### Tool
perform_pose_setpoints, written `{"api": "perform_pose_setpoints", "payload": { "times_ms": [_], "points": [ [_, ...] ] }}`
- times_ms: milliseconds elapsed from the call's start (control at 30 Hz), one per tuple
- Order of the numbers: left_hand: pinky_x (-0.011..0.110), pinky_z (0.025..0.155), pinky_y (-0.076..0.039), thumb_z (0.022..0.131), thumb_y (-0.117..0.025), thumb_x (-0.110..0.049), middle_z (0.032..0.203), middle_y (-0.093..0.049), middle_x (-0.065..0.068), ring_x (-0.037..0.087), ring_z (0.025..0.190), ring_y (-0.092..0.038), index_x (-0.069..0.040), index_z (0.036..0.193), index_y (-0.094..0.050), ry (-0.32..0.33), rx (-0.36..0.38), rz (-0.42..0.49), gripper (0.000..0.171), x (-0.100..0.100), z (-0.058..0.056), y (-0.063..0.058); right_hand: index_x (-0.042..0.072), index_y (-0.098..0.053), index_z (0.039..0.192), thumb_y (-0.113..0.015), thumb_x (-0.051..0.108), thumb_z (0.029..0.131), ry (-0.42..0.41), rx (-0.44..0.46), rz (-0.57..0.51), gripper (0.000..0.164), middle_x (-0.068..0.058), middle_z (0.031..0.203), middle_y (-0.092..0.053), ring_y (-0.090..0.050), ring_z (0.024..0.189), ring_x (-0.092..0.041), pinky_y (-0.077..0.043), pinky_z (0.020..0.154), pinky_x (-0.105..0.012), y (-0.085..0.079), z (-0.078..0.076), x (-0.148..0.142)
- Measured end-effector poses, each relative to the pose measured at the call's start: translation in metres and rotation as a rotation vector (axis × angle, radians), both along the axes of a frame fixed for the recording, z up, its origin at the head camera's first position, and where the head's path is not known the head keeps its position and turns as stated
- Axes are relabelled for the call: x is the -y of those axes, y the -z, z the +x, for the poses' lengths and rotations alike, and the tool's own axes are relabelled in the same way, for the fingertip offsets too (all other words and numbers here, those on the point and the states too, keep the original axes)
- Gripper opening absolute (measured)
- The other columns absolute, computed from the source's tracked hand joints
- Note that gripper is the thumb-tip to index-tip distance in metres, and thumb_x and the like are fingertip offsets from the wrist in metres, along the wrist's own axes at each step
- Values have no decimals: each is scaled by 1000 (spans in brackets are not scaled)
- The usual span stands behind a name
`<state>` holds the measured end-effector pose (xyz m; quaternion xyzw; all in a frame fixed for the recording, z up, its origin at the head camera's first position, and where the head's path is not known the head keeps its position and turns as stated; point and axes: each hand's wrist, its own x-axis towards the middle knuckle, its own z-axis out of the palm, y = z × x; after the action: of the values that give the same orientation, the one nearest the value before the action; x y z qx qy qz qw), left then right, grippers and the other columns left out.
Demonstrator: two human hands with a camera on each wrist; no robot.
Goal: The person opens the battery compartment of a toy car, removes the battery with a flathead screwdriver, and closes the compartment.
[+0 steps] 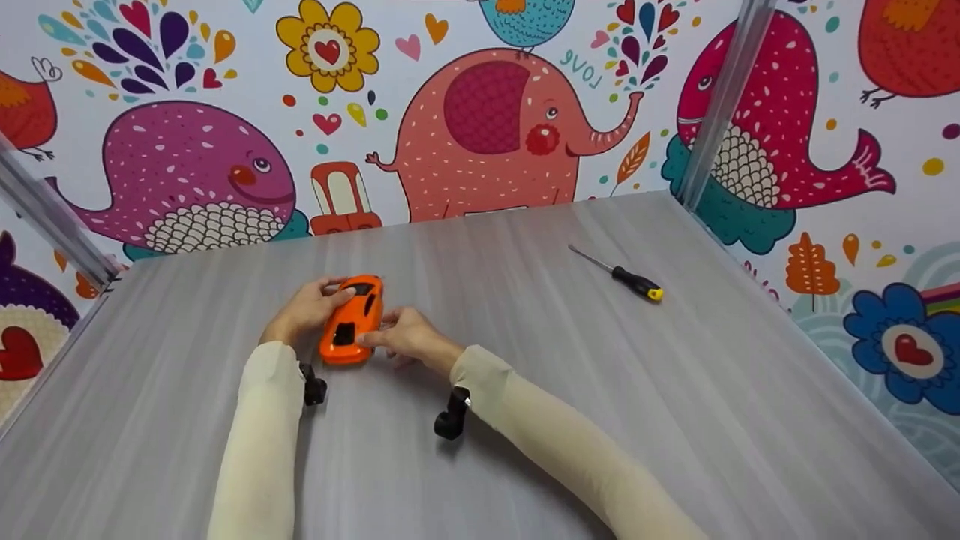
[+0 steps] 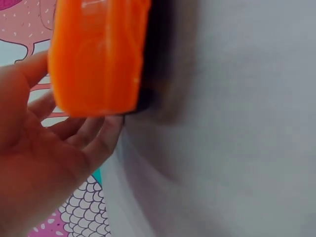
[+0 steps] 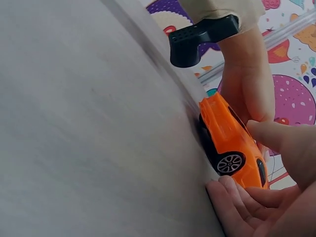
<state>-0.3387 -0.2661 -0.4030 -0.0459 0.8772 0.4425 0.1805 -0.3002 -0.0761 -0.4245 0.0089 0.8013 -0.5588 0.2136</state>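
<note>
An orange toy car (image 1: 352,322) with black windows sits left of the middle of the table, one end toward the back wall. My left hand (image 1: 304,309) grips it from the left side, thumb over the top near the far end and fingers round the side. From the right, my right hand (image 1: 412,335) holds the near half, its thumb on the top. In the right wrist view, the toy car (image 3: 229,140) shows a black spoked wheel close over the table, with the right fingertips beside it. The left wrist view shows its smooth orange end (image 2: 96,74), the left fingers curving below.
A screwdriver (image 1: 634,283) with a black and yellow handle lies on the right part of the grey table (image 1: 517,300). Walls with printed cartoon animals stand at the back and sides. A black wrist camera (image 1: 451,415) hangs under the right cuff.
</note>
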Motion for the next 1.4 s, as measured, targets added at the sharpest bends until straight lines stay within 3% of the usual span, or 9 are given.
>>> {"api": "perform_pose_setpoints", "payload": {
  "times_ms": [233, 433, 600, 733, 1000, 1200, 1400],
  "points": [
    [48, 119, -36, 106, -45, -41, 158, -34, 25, 34, 131, -47, -9, 159, -24, 30, -5, -8, 65, -5, -2, -5, 5, -61, 125, -87, 29, 78, -3, -26, 76, 58, -2, 92, -67, -61, 72, -16, -57, 62, -30, -3, -4, 1],
    [46, 116, -40, 107, -45, -39, 158, -34, 25, 33, 128, -50, -10, 159, -25, 42, 4, -27, 63, -6, -2, -6, 2, -59, 126, -88, 26, 77, 9, 24, 87, 62, -4, 89, -64, -61, 71, -16, -59, 68, -32, -7, -5, 0],
    [45, 113, -44, 107, -45, -38, 156, -37, 24, 31, 125, -51, -10, 159, -25, 43, 15, -17, 63, -8, -2, -8, -2, -52, 133, -85, 18, 80, 41, 87, 39, 66, -5, 82, -62, -59, 71, -16, -60, 74, -32, -15, -5, -3],
    [47, 111, -45, 107, -45, -39, 157, -35, 24, 32, 127, -50, -12, 160, -23, 42, 16, 1, 64, -6, -1, -9, -3, -50, 135, -82, 14, 81, 63, 109, -16, 65, -4, 90, -63, -61, 76, -16, -59, 77, -31, -18, -4, -4],
    [46, 109, -47, 105, -44, -45, 160, -31, 25, 34, 134, -47, -12, 162, -15, 24, 4, 93, 71, 3, 6, 0, -4, -48, 140, -78, 13, 80, 80, 106, -132, 69, -10, 110, -69, -66, 88, -17, -60, 80, -31, -13, 2, -3],
    [44, 112, -44, 105, -46, -43, 163, -30, 19, 32, 139, -46, -14, 162, -10, -52, 42, 271, 74, 3, 9, 7, -9, -40, 144, -72, 6, 82, 48, 135, -296, 72, -20, 122, -68, -69, 92, -22, -60, 85, -35, -11, 3, -12],
    [33, 95, -56, 106, -46, -40, 160, -33, 19, 24, 122, -54, -14, 162, -12, -107, 66, 351, 71, 4, 13, 8, -8, -42, 144, -69, 3, 83, 25, 143, -346, 67, -20, 125, -66, -67, 90, -19, -60, 84, -33, -6, 3, -22]
  ]
}}
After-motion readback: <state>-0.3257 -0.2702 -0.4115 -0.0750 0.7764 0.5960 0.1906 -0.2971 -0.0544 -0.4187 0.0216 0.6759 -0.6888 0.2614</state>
